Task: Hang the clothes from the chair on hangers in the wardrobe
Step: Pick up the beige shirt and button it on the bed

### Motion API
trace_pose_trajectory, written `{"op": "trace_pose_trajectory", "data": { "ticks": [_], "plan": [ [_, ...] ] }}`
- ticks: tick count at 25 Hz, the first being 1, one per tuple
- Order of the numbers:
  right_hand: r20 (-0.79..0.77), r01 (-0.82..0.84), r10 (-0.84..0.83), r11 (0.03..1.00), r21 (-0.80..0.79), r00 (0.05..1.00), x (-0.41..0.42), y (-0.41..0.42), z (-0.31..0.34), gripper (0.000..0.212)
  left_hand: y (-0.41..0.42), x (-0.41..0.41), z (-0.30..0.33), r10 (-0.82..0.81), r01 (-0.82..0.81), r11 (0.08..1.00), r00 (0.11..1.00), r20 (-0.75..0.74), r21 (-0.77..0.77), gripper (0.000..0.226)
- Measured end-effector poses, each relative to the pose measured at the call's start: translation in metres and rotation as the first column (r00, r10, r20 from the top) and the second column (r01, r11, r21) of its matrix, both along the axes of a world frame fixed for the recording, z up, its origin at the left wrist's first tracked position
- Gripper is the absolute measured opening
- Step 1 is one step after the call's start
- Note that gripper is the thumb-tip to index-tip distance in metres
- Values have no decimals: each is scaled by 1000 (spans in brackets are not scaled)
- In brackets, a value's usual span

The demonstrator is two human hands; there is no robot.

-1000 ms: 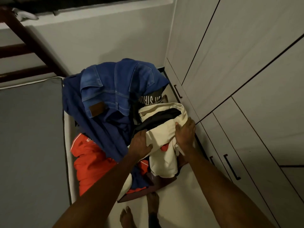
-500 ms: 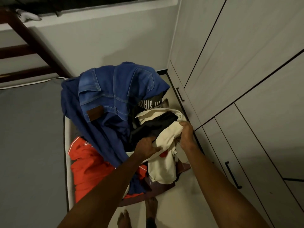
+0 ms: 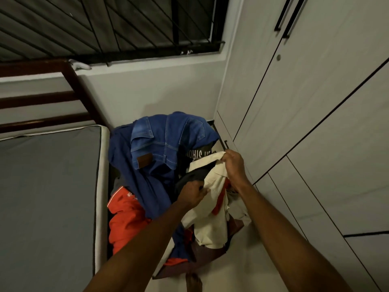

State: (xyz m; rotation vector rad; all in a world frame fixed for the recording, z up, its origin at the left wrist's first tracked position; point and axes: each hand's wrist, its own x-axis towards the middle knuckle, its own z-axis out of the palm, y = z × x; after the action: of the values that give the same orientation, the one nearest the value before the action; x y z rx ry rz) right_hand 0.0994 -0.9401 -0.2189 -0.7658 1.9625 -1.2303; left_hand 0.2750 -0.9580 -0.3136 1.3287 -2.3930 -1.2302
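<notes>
A pile of clothes covers the chair (image 3: 210,256), of which only a dark brown edge shows. Blue jeans (image 3: 166,144) hang over its back, and an orange garment (image 3: 126,216) lies at the left. A cream shirt (image 3: 212,226) with a red patch hangs on the right side of the pile. My left hand (image 3: 192,192) grips the shirt's near edge. My right hand (image 3: 234,165) pinches its upper edge and holds it up. A dark garment (image 3: 193,175) lies between the two hands. The white wardrobe (image 3: 305,123) stands shut at the right.
A bed with a grey mattress (image 3: 48,197) and a dark wooden frame (image 3: 69,98) fills the left. A barred window (image 3: 126,28) sits above the wall. The wardrobe has black handles (image 3: 284,15) up high and drawers low down. My bare foot (image 3: 193,281) is on the floor.
Both hands have lifted the cream shirt up off the pile, the right hand rising towards the wardrobe. The head has tilted up, bringing the window into view.
</notes>
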Motion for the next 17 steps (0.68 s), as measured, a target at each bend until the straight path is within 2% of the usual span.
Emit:
{"op": "trace_pose_trajectory", "data": {
  "ticks": [2,4,8,10,12,15,17],
  "plan": [
    [-30,16,-17,999,-35,999,7,-2,22,15,3,5,18,20,-20,1000,999,-32,-20,42],
    [63,63,-56,991,-121,996,15,-3,49,18,5,9,34,21,-22,999,1000,-20,-32,38],
    [280,163,-78,941,-295,957,20,-1,98,11,6,20,52,-8,9,997,1000,4,-75,61],
    [357,211,-76,911,-355,931,20,1,114,4,6,25,61,-21,22,994,1000,9,-103,56],
    [473,277,-68,878,-390,879,22,2,132,3,4,26,72,-23,23,994,1000,9,-107,54],
    [647,349,-5,845,-405,762,28,0,161,23,2,27,91,-20,23,994,999,25,-102,58],
    [697,336,71,838,-430,713,38,-1,181,28,0,27,104,12,-11,996,1000,13,-86,67]
  ]
}}
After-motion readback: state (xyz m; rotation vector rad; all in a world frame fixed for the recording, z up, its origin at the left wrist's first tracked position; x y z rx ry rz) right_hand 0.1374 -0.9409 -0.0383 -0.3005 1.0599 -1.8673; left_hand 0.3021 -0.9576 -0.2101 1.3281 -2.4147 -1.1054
